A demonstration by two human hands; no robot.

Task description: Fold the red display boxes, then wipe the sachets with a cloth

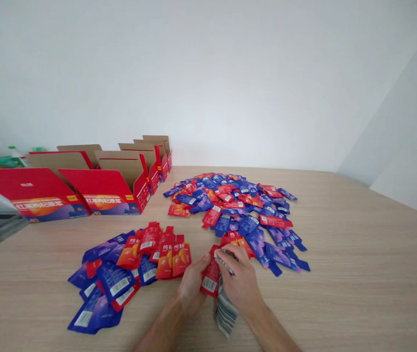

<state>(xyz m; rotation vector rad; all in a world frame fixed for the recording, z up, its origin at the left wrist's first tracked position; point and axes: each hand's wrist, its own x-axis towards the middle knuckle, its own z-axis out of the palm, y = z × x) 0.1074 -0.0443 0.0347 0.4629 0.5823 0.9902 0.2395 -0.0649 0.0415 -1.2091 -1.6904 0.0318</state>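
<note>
My left hand point(193, 284) is closed on the left edge of a red pouch point(209, 282), whose printed back with a barcode faces up. Against the pouch's top, my right hand point(241, 278) is closed on a grey striped cloth point(226, 309) that hangs down below the fingers. Left of my hands lies a small pile of red and blue pouches, with an orange-fronted red pouch point(181, 256) at its near side and a blue pouch point(116, 278) on top. Just beyond my right hand begins a larger pile, including a blue pouch point(257, 244).
Several open red cardboard boxes stand in rows at the back left, a front box point(107, 193) among them. The large heap of pouches point(226, 190) spreads over the middle of the wooden table point(359, 274). A white wall point(230, 88) rises behind it.
</note>
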